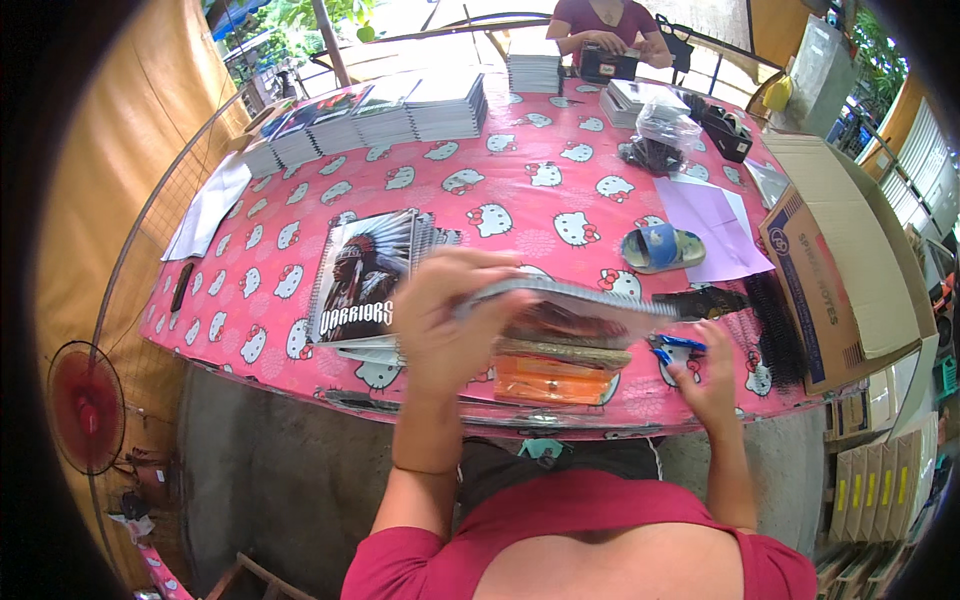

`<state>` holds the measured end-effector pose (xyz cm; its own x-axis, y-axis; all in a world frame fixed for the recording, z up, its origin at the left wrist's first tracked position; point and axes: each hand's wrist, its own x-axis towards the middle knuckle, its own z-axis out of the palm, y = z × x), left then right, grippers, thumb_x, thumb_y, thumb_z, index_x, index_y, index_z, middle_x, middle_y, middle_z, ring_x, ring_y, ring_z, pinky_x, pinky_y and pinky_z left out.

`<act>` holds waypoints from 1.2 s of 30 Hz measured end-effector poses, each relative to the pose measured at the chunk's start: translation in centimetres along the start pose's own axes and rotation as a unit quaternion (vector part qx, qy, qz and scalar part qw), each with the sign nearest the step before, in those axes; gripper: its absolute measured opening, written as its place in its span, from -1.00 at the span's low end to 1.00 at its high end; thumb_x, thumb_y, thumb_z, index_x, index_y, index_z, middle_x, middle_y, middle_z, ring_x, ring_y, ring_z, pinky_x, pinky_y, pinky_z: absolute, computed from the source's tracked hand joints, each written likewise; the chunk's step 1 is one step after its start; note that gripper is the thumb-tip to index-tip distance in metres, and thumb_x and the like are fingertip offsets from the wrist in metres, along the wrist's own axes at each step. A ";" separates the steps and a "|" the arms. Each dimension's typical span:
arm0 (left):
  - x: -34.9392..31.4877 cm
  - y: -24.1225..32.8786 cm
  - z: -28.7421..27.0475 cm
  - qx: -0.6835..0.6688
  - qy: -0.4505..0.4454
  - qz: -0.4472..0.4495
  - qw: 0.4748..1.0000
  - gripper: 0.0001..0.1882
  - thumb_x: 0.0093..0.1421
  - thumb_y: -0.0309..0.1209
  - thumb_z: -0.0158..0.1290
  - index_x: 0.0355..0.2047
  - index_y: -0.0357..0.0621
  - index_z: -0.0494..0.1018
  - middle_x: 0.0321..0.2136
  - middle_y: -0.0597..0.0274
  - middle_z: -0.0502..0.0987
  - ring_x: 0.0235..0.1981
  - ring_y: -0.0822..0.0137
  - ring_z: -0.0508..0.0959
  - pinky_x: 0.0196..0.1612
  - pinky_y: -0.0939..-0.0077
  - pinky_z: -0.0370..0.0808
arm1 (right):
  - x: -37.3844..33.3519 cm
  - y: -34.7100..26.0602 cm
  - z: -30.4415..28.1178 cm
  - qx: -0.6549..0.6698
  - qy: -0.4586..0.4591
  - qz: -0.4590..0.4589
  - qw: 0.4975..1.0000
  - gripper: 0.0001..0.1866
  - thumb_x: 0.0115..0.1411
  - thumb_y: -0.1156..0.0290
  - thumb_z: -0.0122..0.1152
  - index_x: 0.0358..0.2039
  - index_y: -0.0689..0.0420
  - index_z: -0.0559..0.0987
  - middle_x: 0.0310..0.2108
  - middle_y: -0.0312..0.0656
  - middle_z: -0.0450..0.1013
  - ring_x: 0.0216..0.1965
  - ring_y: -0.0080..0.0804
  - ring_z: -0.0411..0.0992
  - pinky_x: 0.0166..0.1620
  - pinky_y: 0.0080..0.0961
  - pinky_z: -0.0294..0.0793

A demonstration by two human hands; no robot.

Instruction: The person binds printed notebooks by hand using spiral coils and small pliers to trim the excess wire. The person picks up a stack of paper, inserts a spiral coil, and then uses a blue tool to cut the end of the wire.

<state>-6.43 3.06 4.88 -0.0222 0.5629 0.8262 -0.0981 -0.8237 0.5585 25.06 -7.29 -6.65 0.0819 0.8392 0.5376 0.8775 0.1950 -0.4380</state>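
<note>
My left hand (450, 325) is closed on the edge of a spiral notebook (590, 318), which is held tilted above the table and blurred by motion. Under it lie an orange plastic-wrapped pack (555, 380) and a brownish-gold strip-like item. My right hand (715, 378) has its thumb and fingers apart beside a blue-handled hand tool (677, 345), like pliers or cutters; whether they touch is unclear. To the left of my left hand sits a pile of spiral notebooks (365, 275), the top cover showing a figure in a feather headdress.
Black spiral binding coils (775, 330) lie beside an open cardboard box (850, 270) on the right. A blue slipper (660, 247) rests on purple paper (715, 220). Notebook stacks (440, 110) line the far left. Across the table (520, 215), another person (610, 30) handles a black box.
</note>
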 end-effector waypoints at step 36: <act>-6.6 1.3 2.4 0.268 -0.082 0.073 0.957 -0.77 -0.05 -0.67 0.22 -0.33 -0.26 0.52 -0.35 0.03 0.59 -0.32 0.15 0.62 -0.29 0.38 0.57 | 0.2 -7.0 -2.0 0.495 -0.243 0.230 0.802 -0.62 0.25 0.25 0.08 -0.10 0.32 0.50 -0.22 -0.08 0.51 -0.25 -0.35 0.49 -0.16 -0.53 0.47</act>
<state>-4.07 -1.90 0.34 0.1640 0.4573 0.8741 0.4197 -0.8342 0.3577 19.88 -9.50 -1.99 -0.1165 0.9897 -0.0831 -0.0176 -0.0857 -0.9962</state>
